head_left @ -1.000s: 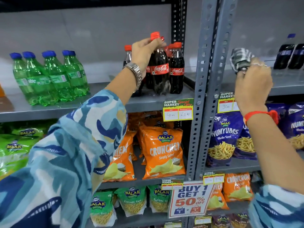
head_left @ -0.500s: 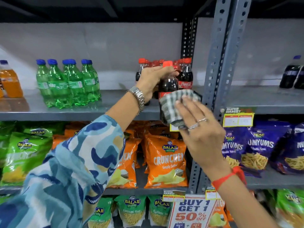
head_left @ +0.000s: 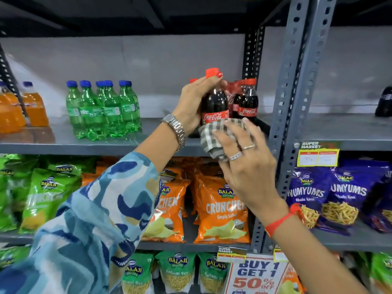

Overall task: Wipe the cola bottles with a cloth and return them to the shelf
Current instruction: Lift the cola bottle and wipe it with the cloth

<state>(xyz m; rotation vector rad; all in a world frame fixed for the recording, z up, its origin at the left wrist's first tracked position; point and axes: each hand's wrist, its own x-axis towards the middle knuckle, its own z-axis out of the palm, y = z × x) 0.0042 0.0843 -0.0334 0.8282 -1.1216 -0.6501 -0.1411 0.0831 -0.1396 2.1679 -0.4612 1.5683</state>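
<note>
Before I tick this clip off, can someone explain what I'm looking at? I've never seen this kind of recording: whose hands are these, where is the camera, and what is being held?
There is no machine here. The single picture comes from a wide-angle camera worn on a person's head, looking forward and down at their own two bare hands in front of shop shelving.

The left hand, with a metal watch at the wrist, grips a cola bottle near its neck and holds it up in front of the shelf. The right hand, wearing rings, presses a checked cloth against the bottle's lower part.

More cola bottles stand on that shelf behind, with green bottles and orange bottles further left. The shelves below hold snack bags.
</note>
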